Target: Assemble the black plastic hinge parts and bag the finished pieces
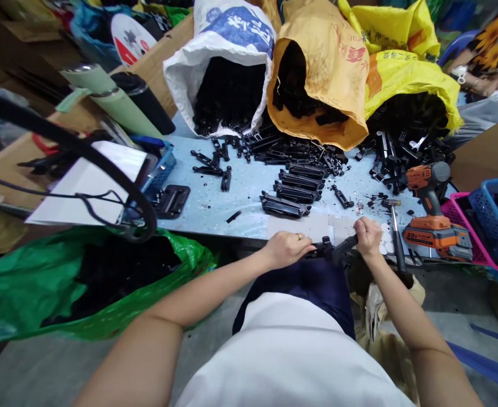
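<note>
Both ends of a black piece [331, 249], partly blurred, are in my grip, left hand [290, 247] and right hand [368, 235] each closed around one, at the front edge of the table [208, 213]. Just beyond, a row of black assemblies [296, 191] narrows the room ahead. A hammer [396, 234] and drill [432, 206] crowd my right; barer tabletop opens leftward, up to a black holder [174, 202].

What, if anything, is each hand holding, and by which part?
The left hand holds a slim black part by its left end; the right hand grips a straight black bar by its right end. Blur hides whether they join.
</note>
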`<state>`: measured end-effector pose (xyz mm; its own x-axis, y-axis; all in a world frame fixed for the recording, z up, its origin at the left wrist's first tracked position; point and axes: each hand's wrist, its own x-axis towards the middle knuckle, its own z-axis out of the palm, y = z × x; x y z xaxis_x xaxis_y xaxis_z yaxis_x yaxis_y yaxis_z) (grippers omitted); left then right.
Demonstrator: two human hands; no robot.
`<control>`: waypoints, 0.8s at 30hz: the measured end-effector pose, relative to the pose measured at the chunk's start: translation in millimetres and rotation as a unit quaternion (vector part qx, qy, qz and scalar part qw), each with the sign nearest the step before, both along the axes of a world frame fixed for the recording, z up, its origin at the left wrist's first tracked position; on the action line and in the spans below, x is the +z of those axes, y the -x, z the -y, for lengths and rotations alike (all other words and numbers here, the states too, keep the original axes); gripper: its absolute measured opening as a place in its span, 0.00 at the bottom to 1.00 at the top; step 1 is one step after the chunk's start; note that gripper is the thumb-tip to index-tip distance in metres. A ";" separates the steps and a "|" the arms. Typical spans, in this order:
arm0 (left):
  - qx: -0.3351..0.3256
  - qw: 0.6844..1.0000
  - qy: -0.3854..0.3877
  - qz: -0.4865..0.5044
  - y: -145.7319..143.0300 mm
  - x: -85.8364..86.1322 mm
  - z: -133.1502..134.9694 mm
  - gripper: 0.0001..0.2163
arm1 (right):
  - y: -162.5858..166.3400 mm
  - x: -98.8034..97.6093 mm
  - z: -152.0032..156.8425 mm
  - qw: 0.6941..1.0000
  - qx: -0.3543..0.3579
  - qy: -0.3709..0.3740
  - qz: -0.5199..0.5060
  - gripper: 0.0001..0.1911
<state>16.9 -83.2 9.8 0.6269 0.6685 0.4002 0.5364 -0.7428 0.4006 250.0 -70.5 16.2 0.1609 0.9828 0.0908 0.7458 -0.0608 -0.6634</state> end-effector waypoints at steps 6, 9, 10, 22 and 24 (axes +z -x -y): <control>0.025 0.983 -0.073 -0.168 -3.6 -32.6 -33.7 0.16 | -46.8 -5.3 -9.3 0.953 -0.077 -0.066 0.285 0.19; 0.029 0.977 -0.060 -0.202 -10.2 -38.0 -26.6 0.17 | -70.5 -18.1 -0.7 0.940 -0.165 0.006 0.299 0.17; 0.040 0.975 -0.057 -0.209 -12.4 -38.5 -22.2 0.17 | -77.4 -21.0 1.9 0.936 -0.184 0.027 0.299 0.17; 0.101 0.973 -0.005 -0.206 -21.6 -39.7 -7.2 0.16 | -11.4 40.2 42.9 0.994 0.031 0.044 0.093 0.20; 0.102 0.973 -0.003 -0.205 -21.6 -39.0 -6.6 0.17 | 6.4 41.8 56.1 0.985 0.061 0.079 0.141 0.20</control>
<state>38.5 -76.7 -29.3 0.5897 0.7939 0.1481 0.7865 -0.6062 0.1182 243.6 -126.6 58.1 0.0300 0.9987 -0.0402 0.9074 -0.0440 -0.4179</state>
